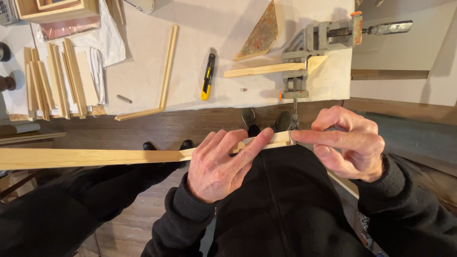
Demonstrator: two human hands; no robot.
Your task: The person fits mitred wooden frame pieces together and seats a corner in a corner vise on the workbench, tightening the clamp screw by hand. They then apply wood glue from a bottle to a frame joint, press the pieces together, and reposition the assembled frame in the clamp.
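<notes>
Head view, wood strip [85, 157]: long pale strip, held level across the lap in front of the worktop [143, 81]; far end runs off the left edge of the picture.
Head view, risk: strip gripped only near its right end, so the long free length could sag or swing and knock the edge of the worktop; a fingertip pressed at the end could slide off the narrow face.
Head view, left hand [221, 166]: palm down over the strip near its right end, fingers [247, 145] closed over the top face, clamped on the wood, wrist bent in from a dark sleeve.
Head view, right hand [350, 143]: forefinger stretched flat to the strip's end tip, touching it; other fingers curled loosely, holding nothing.
Head view, surroundings: corner clamp [304, 52] gripping a short wood piece, yellow utility knife [207, 76] beside it, L-shaped glued strips [164, 76], stack of cut strips [57, 81] at left.
</notes>
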